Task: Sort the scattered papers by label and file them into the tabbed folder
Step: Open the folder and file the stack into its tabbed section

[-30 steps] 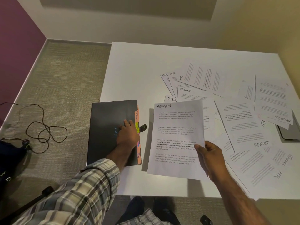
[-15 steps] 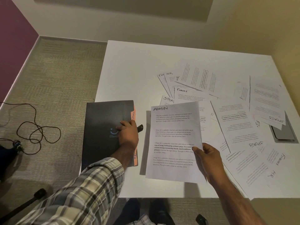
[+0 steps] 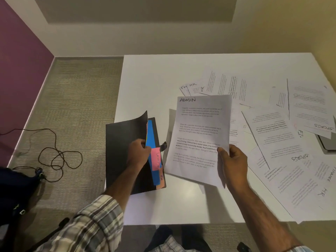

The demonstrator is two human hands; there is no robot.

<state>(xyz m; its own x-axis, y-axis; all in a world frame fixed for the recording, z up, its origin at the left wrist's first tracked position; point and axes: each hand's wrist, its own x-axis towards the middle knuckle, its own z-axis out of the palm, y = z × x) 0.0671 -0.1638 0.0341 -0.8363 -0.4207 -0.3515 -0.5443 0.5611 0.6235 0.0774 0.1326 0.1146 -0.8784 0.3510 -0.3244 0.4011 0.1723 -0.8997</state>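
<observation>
A black tabbed folder point(image 3: 121, 142) lies at the white table's left edge. My left hand point(image 3: 139, 152) grips the right edge of its front cover and holds it lifted, baring blue, pink and orange tabbed dividers point(image 3: 154, 157). My right hand point(image 3: 232, 160) pinches the lower right edge of a sheet labelled ADMIN point(image 3: 199, 135) and holds it raised above the table just right of the folder. Several scattered papers point(image 3: 276, 135) marked HR, FINANCE and SPORTS cover the table's right half.
The white table point(image 3: 154, 80) reaches to its front edge near my legs. A dark flat device point(image 3: 327, 142) sits under papers at the far right. On the carpet to the left lie a tangled black cable point(image 3: 60, 157) and a dark bag point(image 3: 16, 190).
My left hand went from resting on the shut folder to lifting its front cover, exposing the dividers. The ADMIN sheet rose and tilted in my right hand.
</observation>
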